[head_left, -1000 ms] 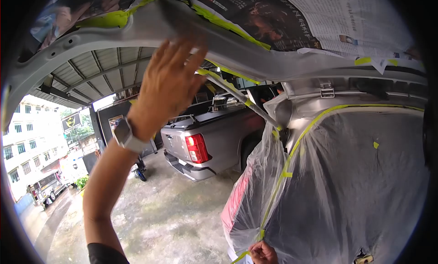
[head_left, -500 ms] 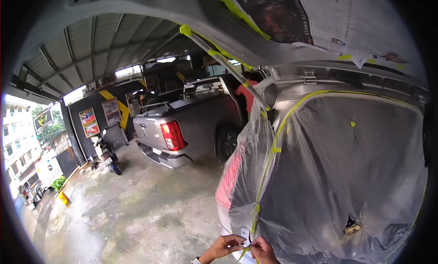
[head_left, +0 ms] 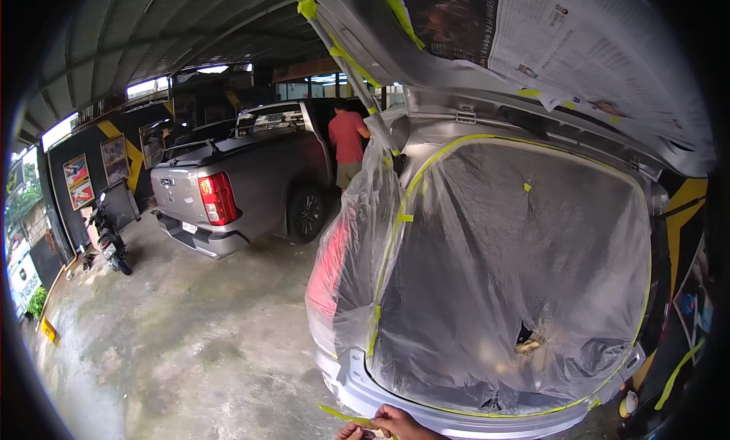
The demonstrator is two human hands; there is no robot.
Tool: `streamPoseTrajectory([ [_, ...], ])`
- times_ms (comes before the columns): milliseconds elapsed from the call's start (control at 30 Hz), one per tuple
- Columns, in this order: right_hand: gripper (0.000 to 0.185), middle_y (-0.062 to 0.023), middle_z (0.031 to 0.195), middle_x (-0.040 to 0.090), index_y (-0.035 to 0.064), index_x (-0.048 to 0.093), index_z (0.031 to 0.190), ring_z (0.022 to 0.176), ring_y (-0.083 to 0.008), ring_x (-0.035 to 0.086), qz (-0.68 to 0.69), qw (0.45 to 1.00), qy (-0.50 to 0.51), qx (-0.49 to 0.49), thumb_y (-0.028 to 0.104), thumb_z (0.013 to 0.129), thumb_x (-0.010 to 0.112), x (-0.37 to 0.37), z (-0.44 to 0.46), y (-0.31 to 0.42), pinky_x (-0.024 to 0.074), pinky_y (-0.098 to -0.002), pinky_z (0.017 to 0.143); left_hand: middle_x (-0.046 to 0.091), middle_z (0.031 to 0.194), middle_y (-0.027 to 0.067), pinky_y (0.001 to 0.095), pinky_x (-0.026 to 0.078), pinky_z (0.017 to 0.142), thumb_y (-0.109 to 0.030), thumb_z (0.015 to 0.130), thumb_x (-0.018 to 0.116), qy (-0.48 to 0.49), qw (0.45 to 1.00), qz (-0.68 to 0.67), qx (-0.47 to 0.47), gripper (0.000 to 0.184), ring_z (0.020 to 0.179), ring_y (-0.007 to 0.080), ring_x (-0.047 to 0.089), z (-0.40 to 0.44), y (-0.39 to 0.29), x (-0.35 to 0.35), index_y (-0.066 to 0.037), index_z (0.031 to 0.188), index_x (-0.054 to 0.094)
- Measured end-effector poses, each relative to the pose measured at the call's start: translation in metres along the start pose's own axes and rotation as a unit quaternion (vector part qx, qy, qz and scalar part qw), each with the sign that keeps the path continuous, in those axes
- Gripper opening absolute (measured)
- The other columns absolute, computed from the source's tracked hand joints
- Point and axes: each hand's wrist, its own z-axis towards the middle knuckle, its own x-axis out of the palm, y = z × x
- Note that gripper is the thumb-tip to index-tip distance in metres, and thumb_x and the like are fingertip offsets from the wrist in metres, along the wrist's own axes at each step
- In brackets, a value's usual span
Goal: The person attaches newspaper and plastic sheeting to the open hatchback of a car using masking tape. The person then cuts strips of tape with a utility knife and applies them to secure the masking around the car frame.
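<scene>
The left hand (head_left: 353, 432) and right hand (head_left: 399, 423) pinch a narrow, limp yellow-green tape (head_left: 336, 413), its free end pointing left; it lies just outside the smooth, curved bumper (head_left: 456, 422); above, crinkled translucent film (head_left: 471, 273) has a bright taped edge; rough, stained concrete (head_left: 190, 326) opens leftward.

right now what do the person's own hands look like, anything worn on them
The left hand and right hand are both gloveless, cut off by the bottom edge of the picture. No sleeve or cuff shows, and the wrists are out of view, so anything worn there can't be told.
</scene>
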Motion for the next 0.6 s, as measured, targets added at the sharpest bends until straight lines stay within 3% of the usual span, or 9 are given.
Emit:
streamPoseTrajectory([
  [67, 0.021, -0.0006, 0.08, 0.062, 0.0059, 0.06, 0.101, 0.057, -0.007, 0.053, -0.046, 0.999, -0.012, 0.017, 0.021, 0.097, 0.074, -0.004, -0.004, 0.021, 0.0427, -0.0252, 0.05, 0.069, 0.104, 0.0075, 0.0354, 0.052, 0.087, -0.032, 0.104, 0.064, -0.066, 0.997, 0.027, -0.002, 0.031, 0.096, 0.0189, 0.064, 0.0, -0.002, 0.007, -0.005, 0.118, 0.066],
  [133, 0.019, 0.001, 0.079, 0.058, 0.0071, 0.058, 0.099, 0.059, -0.0058, 0.05, -0.061, 0.997, -0.036, -0.015, 0.018, 0.098, 0.074, -0.004, -0.004, 0.037, 0.0392, -0.0239, 0.052, 0.068, 0.101, 0.0063, 0.0363, 0.051, 0.087, -0.031, 0.104, 0.064, -0.071, 0.995, 0.054, 0.036, 0.031, 0.094, 0.0184, 0.063, 0.01, -0.004, 0.011, -0.003, 0.118, 0.066],
  [167, 0.022, 0.0025, 0.077, 0.057, 0.0074, 0.058, 0.1, 0.061, -0.0071, 0.051, -0.127, 0.991, -0.044, -0.029, 0.02, 0.097, 0.076, -0.008, -0.007, 0.051, 0.0424, -0.0249, 0.055, 0.071, 0.099, 0.0075, 0.0342, 0.055, 0.081, -0.018, 0.099, 0.069, -0.049, 0.996, -0.003, 0.074, 0.023, 0.088, 0.0177, 0.067, 0.033, 0.012, -0.007, -0.002, 0.115, 0.068],
  [200, 0.024, 0.002, 0.075, 0.058, 0.0063, 0.058, 0.1, 0.064, -0.0087, 0.055, -0.168, 0.97, -0.074, -0.161, 0.02, 0.096, 0.076, -0.014, 0.004, 0.03, 0.0466, -0.027, 0.06, 0.074, 0.098, 0.0087, 0.0321, 0.059, 0.075, -0.005, 0.094, 0.074, -0.031, 0.992, -0.058, 0.107, 0.018, 0.081, 0.017, 0.07, 0.052, 0.03, -0.026, -0.001, 0.112, 0.07],
  [300, 0.023, -0.0057, 0.075, 0.065, 0.0043, 0.055, 0.097, 0.065, -0.0136, 0.062, -0.271, 0.94, -0.1, -0.184, 0.017, 0.095, 0.074, -0.023, -0.007, 0.057, 0.051, -0.032, 0.062, 0.074, 0.09, 0.008, 0.0306, 0.057, 0.07, -0.007, 0.094, 0.075, -0.062, 0.99, 0.003, 0.129, 0.014, 0.076, 0.0159, 0.069, 0.074, 0.028, -0.007, 0.0, 0.106, 0.071],
  [400, 0.022, -0.0063, 0.074, 0.065, 0.0043, 0.055, 0.097, 0.065, -0.0145, 0.062, -0.275, 0.936, -0.102, -0.194, 0.016, 0.096, 0.073, -0.032, -0.02, 0.052, 0.0508, -0.0321, 0.062, 0.072, 0.08, 0.0061, 0.0279, 0.055, 0.066, -0.01, 0.095, 0.075, -0.094, 0.988, 0.006, 0.121, 0.01, 0.068, 0.0133, 0.066, 0.086, 0.032, 0.009, 0.0, 0.097, 0.072],
  [467, 0.02, -0.0049, 0.075, 0.065, 0.0043, 0.055, 0.098, 0.065, -0.014, 0.063, -0.274, 0.936, -0.106, -0.195, 0.017, 0.099, 0.07, -0.04, -0.028, 0.038, 0.0505, -0.0315, 0.061, 0.071, 0.077, 0.0054, 0.028, 0.054, 0.065, -0.01, 0.095, 0.075, -0.098, 0.987, 0.031, 0.12, 0.01, 0.067, 0.0132, 0.066, 0.092, 0.037, 0.018, -0.001, 0.096, 0.072],
  [533, 0.016, -0.0017, 0.079, 0.063, 0.0059, 0.056, 0.103, 0.06, -0.0077, 0.053, -0.075, 0.99, -0.092, -0.075, 0.018, 0.102, 0.067, -0.045, -0.039, 0.029, 0.044, -0.0265, 0.054, 0.068, 0.074, 0.0046, 0.0288, 0.054, 0.062, -0.01, 0.097, 0.072, -0.095, 0.987, 0.015, 0.129, 0.009, 0.064, 0.013, 0.064, 0.099, 0.047, 0.023, -0.002, 0.094, 0.07],
  [600, 0.012, -0.001, 0.082, 0.064, 0.0072, 0.057, 0.107, 0.058, -0.0052, 0.048, -0.001, 0.995, -0.074, -0.071, 0.018, 0.106, 0.062, -0.056, -0.053, 0.016, 0.0408, -0.0245, 0.052, 0.065, 0.072, 0.0038, 0.0295, 0.053, 0.058, -0.01, 0.098, 0.07, -0.185, 0.968, -0.135, 0.098, 0.008, 0.061, 0.0131, 0.062, 0.107, 0.061, 0.009, -0.005, 0.093, 0.068],
])
